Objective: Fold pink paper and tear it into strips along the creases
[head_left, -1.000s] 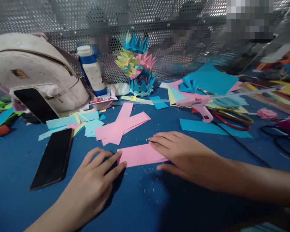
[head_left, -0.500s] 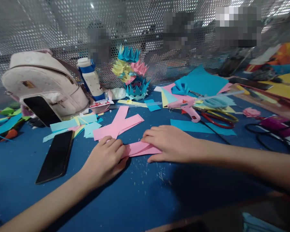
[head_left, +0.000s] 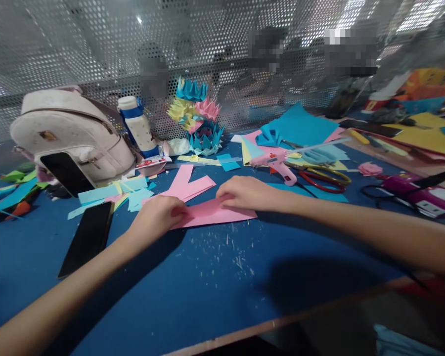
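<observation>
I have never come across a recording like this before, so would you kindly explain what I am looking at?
There is no machine here: the bare left hand and right hand belong to the person wearing the camera. It sits on their head, looking forward and down. Both hands hold a pink paper strip over a blue table. Beyond it lie more pink strips. To the left are a smartphone lying flat, a backpack and a bottle. Folded-paper ornaments stand at the back, with a pink glue gun and red-handled scissors to the right.
</observation>
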Demonstrator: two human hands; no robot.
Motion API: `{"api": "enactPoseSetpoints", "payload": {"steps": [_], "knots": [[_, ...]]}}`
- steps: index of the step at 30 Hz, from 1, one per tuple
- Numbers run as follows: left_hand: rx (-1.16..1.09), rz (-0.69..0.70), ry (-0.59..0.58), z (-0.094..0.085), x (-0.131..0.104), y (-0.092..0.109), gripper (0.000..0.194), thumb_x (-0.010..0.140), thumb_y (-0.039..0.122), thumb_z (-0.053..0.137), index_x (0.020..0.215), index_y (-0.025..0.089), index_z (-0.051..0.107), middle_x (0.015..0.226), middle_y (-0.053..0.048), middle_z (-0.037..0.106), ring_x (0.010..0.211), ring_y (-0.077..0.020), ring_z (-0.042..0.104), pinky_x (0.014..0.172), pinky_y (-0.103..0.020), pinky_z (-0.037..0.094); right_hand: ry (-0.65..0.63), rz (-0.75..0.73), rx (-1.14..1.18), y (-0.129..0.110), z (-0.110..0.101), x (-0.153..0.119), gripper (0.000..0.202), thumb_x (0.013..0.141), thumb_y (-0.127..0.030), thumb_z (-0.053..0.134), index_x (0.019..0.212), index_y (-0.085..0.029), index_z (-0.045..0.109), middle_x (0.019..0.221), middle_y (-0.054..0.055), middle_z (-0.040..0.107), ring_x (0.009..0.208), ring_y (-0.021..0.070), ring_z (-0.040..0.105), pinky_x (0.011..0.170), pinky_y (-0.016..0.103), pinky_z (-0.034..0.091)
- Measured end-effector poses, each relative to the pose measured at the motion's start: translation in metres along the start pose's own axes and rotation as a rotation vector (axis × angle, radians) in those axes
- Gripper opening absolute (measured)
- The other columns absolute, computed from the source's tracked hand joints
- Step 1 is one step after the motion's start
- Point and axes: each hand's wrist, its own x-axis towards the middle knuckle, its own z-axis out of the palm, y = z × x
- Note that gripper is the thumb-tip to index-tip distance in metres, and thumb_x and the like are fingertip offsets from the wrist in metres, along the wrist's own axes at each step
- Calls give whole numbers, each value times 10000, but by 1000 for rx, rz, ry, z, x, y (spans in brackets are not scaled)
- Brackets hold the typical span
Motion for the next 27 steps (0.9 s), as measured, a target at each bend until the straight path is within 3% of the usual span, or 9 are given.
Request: {"api": "enactPoseSetpoints", "payload": {"steps": [5, 13, 21, 27], "knots": [[98, -28, 15, 7, 17, 7, 206, 737, 161, 657, 915, 206, 750, 834, -64, 745, 748, -238, 654, 582, -290, 412, 38, -22, -8, 0, 7, 0, 206, 803, -240, 649, 988, -222, 738, 1035, 34, 728, 956, 226, 625, 646, 288, 358], [38, 73, -62, 16, 35, 13, 179, 782, 219, 665, 941, 179, 735, 872, -76, 727, 788, -233, 638, 613, -291, 421, 31, -20, -21, -7, 1, -11, 145, 852, -270, 595, 915, -192, 700, 892, 41, 704, 833, 186, 596, 584, 275, 281], [-32, 103, -130, 13, 44, 1, 165, 770, 315, 725, 778, 153, 698, 692, -14, 639, 652, -168, 550, 560, -260, 341, 4, 53, 249, 12, -1, -19, 318, 954, -391, 451, 976, -191, 697, 971, 58, 713, 861, 194, 615, 672, 288, 380], [-57, 133, -139, 12, 40, 4, 143, 815, 302, 705, 797, 162, 686, 724, -10, 639, 680, -168, 540, 611, -271, 357, 130, 5, 317, 18, 15, -26, 452, 997, -448, 298, 1121, -202, 657, 1204, 80, 667, 1081, 249, 590, 904, 369, 419]]}}
